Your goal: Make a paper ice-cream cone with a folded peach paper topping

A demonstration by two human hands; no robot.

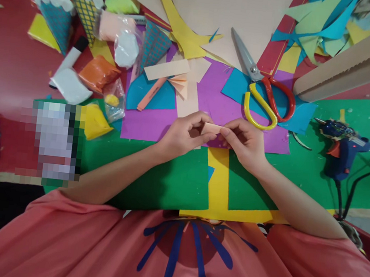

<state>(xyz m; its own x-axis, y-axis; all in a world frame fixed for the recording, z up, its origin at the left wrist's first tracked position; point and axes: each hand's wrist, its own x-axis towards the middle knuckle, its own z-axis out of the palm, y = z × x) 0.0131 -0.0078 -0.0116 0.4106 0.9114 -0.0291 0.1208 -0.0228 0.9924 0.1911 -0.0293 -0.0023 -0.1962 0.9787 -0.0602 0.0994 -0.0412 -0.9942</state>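
Note:
Between my two hands is a small folded strip of peach paper (211,128), held over the purple sheet (210,88). My left hand (188,132) pinches its left part between thumb and fingers. On the right end, the thumb and fingers of my right hand (245,145) are closed. Just beyond my hands lie a cream paper strip (167,69), a small pleated peach paper fan (180,85) and a peach marker (151,94). Scissors (260,82) with one red and one yellow handle rest open beyond my right hand.
A blue glue gun (344,146) sits at the right on green sheets (302,181), its cord trailing toward me. A paper roll (351,63) and paper scraps (315,29) lie far right. Clay packets (99,73) and paper cones (56,21) crowd the left.

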